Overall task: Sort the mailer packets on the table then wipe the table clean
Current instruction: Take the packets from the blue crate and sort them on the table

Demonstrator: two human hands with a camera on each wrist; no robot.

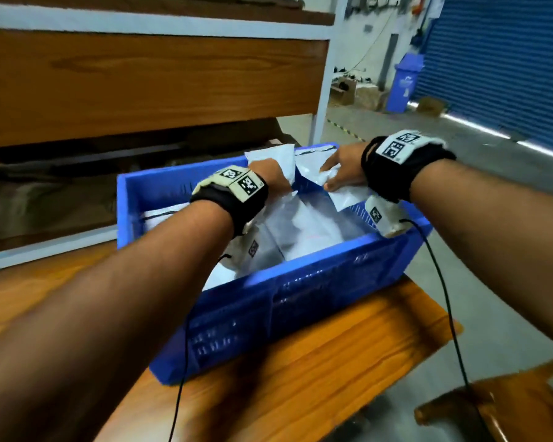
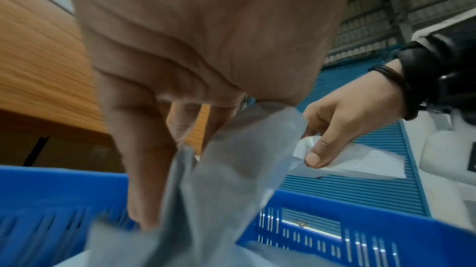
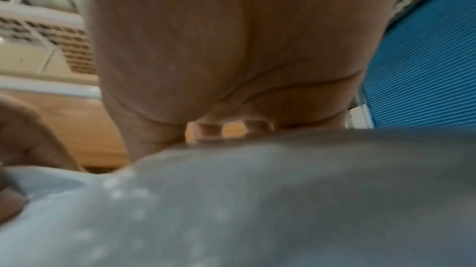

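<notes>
Inside the blue crate [image 1: 316, 291] on the table [image 1: 332, 378], thin, glossy white packets [image 1: 300, 228] lie loosely heaped. Left hand [image 1: 268, 175] grips one crumpled packet [image 1: 273, 161]; right hand [image 1: 344, 169] pinches another [image 1: 348, 194] between thumb and fingers. Such slippery film could slide free, or drag neighbouring packets over the slotted plastic wall. Behind stands a smooth wooden shelf [image 1: 141, 87].
</notes>
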